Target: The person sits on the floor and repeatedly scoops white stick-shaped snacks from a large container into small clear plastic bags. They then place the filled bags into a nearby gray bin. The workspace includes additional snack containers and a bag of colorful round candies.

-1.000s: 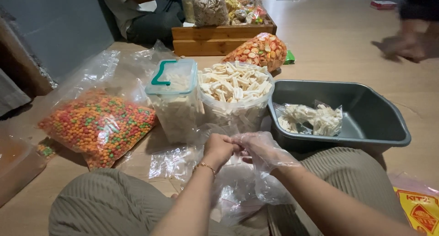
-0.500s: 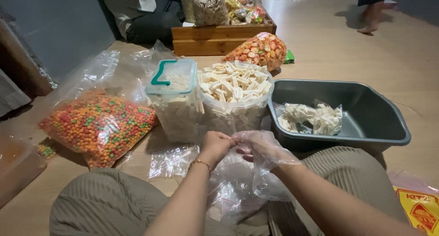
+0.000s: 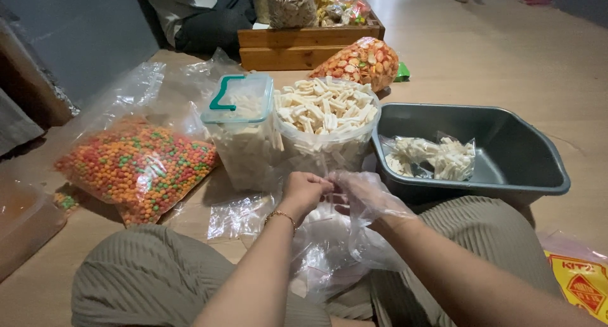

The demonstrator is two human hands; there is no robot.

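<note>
A pale wooden floor [image 3: 506, 54] spread across the room, lit evenly from above. A dull blue-grey wall [image 3: 88, 35] stood along the left side. A low wooden crate [image 3: 310, 45] sat on the floor at the far end, near a seated person's dark trousers [image 3: 215, 26]

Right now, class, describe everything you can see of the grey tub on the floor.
The grey tub is a rectangular basin with rounded corners and a flat outturned rim, apparently plastic. It sits upright on the wooden floor, to the right of the clear bag of pale stick snacks, whose side seems to touch its left end. Inside lies a small clear bag of the same pale sticks; the remaining interior is bare. The person's right knee is close by its near wall.
</note>
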